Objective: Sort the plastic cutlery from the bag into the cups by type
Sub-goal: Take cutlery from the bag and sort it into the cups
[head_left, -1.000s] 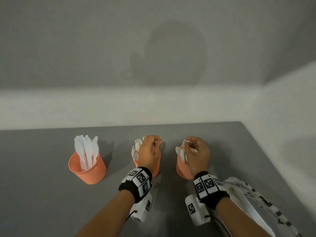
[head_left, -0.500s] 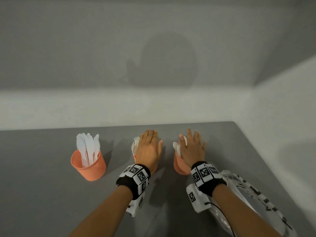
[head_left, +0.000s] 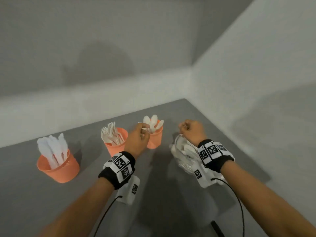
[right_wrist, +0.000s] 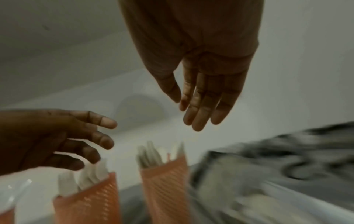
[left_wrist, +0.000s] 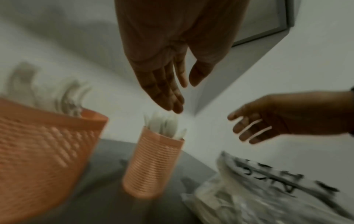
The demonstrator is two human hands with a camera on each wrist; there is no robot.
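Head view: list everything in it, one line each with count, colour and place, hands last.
knife cup: one, orange, leftmost on the table, white knives standing in it.
fork cup: one, orange, middle, white forks in it.
spoon cup: one, orange, rightmost cup, white spoons in it.
bag: one, clear plastic, right of the spoon cup, pale contents inside.
table: one, grey.
wristbands: two, black with black-and-white markers, one per wrist.
left hand: one, at the spoon cup's left side.
right hand: one, above the bag.

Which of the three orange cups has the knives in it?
The leftmost cup, standing apart from the others; the middle cup holds forks, the right cup spoons.
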